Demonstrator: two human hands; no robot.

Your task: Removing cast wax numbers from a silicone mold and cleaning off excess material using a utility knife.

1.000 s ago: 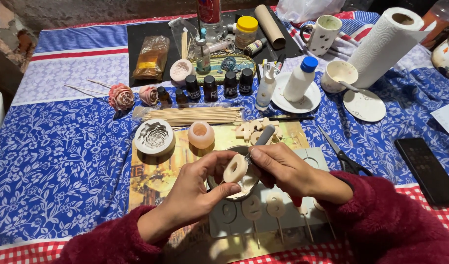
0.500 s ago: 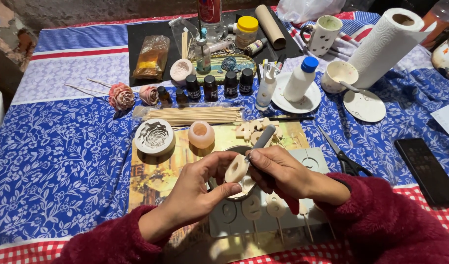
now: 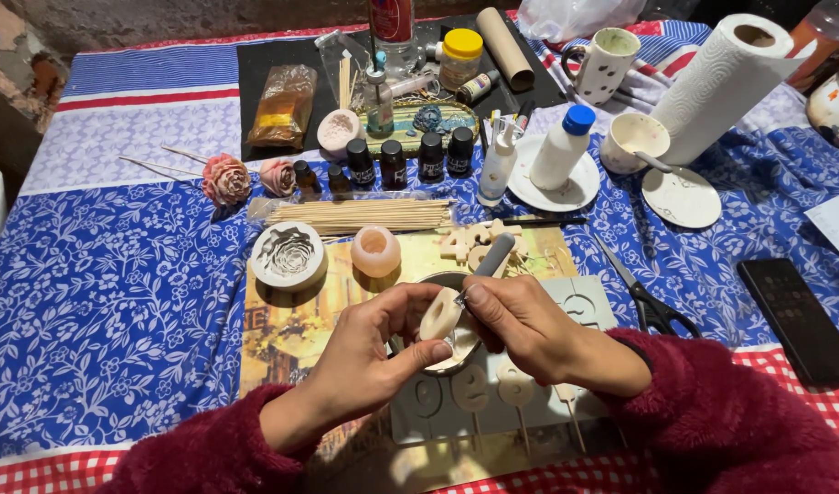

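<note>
My left hand (image 3: 374,352) pinches a small cream ring-shaped casting (image 3: 439,316) between thumb and fingers. My right hand (image 3: 520,320) grips a grey-handled craft knife (image 3: 488,261) with its tip against the casting's edge. Both hands hover over a round metal dish (image 3: 442,279), which they largely hide. Below them lies a grey silicone mould (image 3: 492,402) with shaped cavities holding cream pieces on sticks. Both forearms wear dark red fuzzy sleeves.
A round rose mould (image 3: 288,254) and a peach mould (image 3: 375,251) sit just beyond my hands, with a bundle of wooden skewers (image 3: 360,215) behind. Scissors (image 3: 643,297) and a black phone (image 3: 794,316) lie right. Small dark bottles (image 3: 406,160), a white bottle (image 3: 566,146), cups and a paper-towel roll (image 3: 721,82) stand at the back.
The casting has turned slightly in my left fingers and the knife has shifted a little along its edge. The hands stay in the same place over the dish.
</note>
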